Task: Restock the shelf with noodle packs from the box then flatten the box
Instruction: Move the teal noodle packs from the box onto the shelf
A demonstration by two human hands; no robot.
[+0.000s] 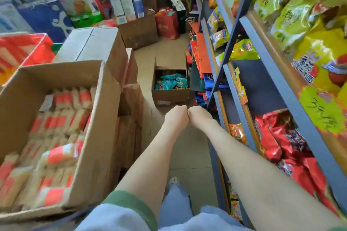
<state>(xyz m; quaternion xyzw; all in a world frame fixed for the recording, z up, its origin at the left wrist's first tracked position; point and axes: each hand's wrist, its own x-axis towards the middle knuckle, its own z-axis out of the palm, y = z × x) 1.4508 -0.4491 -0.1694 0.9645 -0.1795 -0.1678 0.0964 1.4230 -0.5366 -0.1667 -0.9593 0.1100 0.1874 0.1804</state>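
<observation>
Left hand [176, 116], right hand [199, 115]: fisted, touching, empty

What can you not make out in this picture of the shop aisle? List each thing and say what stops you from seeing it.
- Left hand and right hand, head view: fists turned away, so the fingers are hidden.
- Noodle packs in the near box: motion blur makes the labels unreadable.
- Floor box: its teal packets are too small to identify.
- Shelf: cut off by the right edge.

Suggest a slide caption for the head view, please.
Both fists, left hand and right hand, meet between the noodle box and shelf.
</observation>
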